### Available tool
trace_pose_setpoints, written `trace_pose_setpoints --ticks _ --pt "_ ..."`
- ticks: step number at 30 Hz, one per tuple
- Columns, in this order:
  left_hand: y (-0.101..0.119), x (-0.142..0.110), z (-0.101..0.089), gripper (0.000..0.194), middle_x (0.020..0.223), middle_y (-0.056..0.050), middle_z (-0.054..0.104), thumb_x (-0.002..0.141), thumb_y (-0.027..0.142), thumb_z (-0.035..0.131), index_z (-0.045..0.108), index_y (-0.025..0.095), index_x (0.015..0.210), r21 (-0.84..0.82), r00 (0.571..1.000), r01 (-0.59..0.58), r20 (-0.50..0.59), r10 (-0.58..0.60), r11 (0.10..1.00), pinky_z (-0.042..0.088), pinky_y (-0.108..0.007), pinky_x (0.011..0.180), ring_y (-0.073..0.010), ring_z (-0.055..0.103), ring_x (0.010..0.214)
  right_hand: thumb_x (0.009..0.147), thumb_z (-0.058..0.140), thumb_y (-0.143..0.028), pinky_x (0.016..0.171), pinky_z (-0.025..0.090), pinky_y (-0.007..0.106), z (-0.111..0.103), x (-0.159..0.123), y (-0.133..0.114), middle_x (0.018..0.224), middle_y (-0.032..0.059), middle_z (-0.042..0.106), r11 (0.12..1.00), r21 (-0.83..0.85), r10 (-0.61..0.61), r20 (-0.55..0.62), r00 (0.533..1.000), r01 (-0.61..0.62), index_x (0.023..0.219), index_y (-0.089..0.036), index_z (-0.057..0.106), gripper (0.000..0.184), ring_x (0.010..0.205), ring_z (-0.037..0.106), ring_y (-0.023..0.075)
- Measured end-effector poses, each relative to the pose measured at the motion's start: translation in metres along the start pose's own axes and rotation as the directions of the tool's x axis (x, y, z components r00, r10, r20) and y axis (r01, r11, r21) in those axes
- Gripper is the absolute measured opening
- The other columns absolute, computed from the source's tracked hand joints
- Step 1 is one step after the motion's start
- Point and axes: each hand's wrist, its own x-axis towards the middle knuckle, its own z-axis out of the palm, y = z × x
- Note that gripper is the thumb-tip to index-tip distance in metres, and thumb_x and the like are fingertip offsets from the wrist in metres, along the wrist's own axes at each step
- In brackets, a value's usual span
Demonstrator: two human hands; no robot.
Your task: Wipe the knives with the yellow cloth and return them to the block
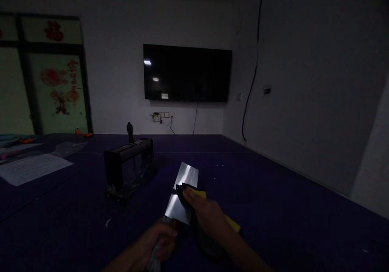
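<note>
My left hand [160, 241] is closed around the grey handle of a cleaver [189, 176], whose shiny broad blade points up and away over the dark blue table. In my right hand [209, 215] is a black and yellow cloth [232, 224], pressed by the fingers against the middle of the blade. Part of the cloth hangs below my right hand in shadow. The blade's middle is hidden behind the cloth and fingers.
A black frame-like device with an upright handle [129, 152] stands left of the cleaver. Paper sheets [35, 168] and clear plastic [68, 148] lie farther left. Small white scraps [107, 222] dot the blue table [273, 223]. A television [188, 73] hangs on the far wall.
</note>
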Motion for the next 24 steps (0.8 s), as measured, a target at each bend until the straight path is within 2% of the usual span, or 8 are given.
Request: trace_pose_setpoints --ticks 3,5,9,12,15,18,20,24 --pt "0.001 -0.001 0.002 0.027 0.032 0.013 0.030 0.054 0.024 0.060 0.036 0.021 0.065 0.016 1.000 -0.015 -0.020 0.016 1.000 0.009 -0.017 0.027 -0.0040 0.020 0.021 0.076 0.035 -0.002 0.094 0.044 0.026 -0.004 -0.001 -0.009 0.141 0.0024 0.036 0.989 0.071 -0.129 0.046 0.991 0.126 0.136 -0.024 0.036 0.064 0.121 0.045 0.0134" --pt "0.001 -0.002 0.003 0.027 0.032 0.013 0.030 0.053 0.024 0.060 0.036 0.021 0.064 0.023 0.999 -0.014 -0.036 0.015 1.000 0.008 -0.017 0.028 -0.0037 0.020 0.021 0.077 0.036 -0.003 0.095 0.043 0.026 -0.007 -0.001 -0.013 0.141 0.0023 0.036 0.981 0.098 -0.176 0.075 0.981 0.169 0.136 -0.023 0.037 0.062 0.122 0.044 0.0134" --pt "0.001 -0.004 0.004 0.026 0.033 0.013 0.030 0.053 0.025 0.060 0.038 0.021 0.068 0.031 0.998 -0.007 -0.062 0.009 0.999 0.007 -0.017 0.028 -0.0031 0.019 0.021 0.076 0.036 -0.004 0.096 0.042 0.027 -0.009 -0.001 -0.015 0.141 0.0011 0.035 0.980 0.106 -0.178 0.091 0.980 0.168 0.136 -0.024 0.037 0.063 0.122 0.045 0.0135" --pt "0.001 -0.005 0.005 0.026 0.033 0.013 0.031 0.054 0.023 0.060 0.040 0.021 0.070 0.047 0.999 0.005 -0.037 -0.004 0.999 0.008 -0.017 0.028 -0.0032 0.019 0.022 0.075 0.036 -0.003 0.095 0.043 0.026 -0.008 -0.001 -0.010 0.141 0.0013 0.036 0.987 0.080 -0.143 0.048 0.988 0.139 0.136 -0.024 0.036 0.064 0.121 0.046 0.0132" --pt "0.002 -0.003 0.006 0.026 0.033 0.013 0.031 0.052 0.021 0.059 0.039 0.021 0.067 0.070 1.000 0.017 -0.012 -0.016 0.997 0.009 -0.016 0.026 -0.0043 0.021 0.021 0.074 0.035 0.000 0.093 0.045 0.026 -0.004 -0.001 -0.002 0.140 0.0027 0.037 0.997 0.021 -0.066 -0.040 0.997 0.067 0.137 -0.023 0.035 0.067 0.120 0.047 0.0132" --pt "0.001 0.000 0.003 0.026 0.032 0.012 0.031 0.050 0.022 0.060 0.038 0.021 0.064 0.121 1.000 0.022 0.019 -0.024 0.992 0.012 -0.016 0.026 -0.0054 0.023 0.020 0.072 0.034 0.003 0.088 0.049 0.026 0.001 0.000 0.005 0.141 0.0031 0.037 0.996 -0.062 0.056 -0.117 0.992 -0.064 0.138 -0.025 0.033 0.072 0.112 0.055 0.0140" --pt "0.000 0.002 0.000 0.028 0.031 0.012 0.031 0.049 0.022 0.061 0.037 0.021 0.064 0.160 0.999 0.041 0.016 -0.045 0.986 0.013 -0.016 0.027 -0.0059 0.024 0.020 0.072 0.032 0.005 0.085 0.051 0.026 0.004 0.000 0.010 0.142 0.0034 0.036 0.986 -0.103 0.114 -0.169 0.979 -0.133 0.139 -0.025 0.030 0.073 0.109 0.057 0.0144" --pt "-0.004 0.003 -0.007 0.031 0.030 0.012 0.029 0.052 0.024 0.064 0.037 0.021 0.067 0.208 0.999 0.046 -0.021 -0.043 0.977 0.014 -0.014 0.031 -0.0056 0.025 0.021 0.073 0.030 0.005 0.085 0.052 0.028 0.006 0.001 0.018 0.141 0.0042 0.037 0.958 -0.131 0.213 -0.273 0.938 -0.256 0.141 -0.023 0.025 0.074 0.116 0.052 0.0169"
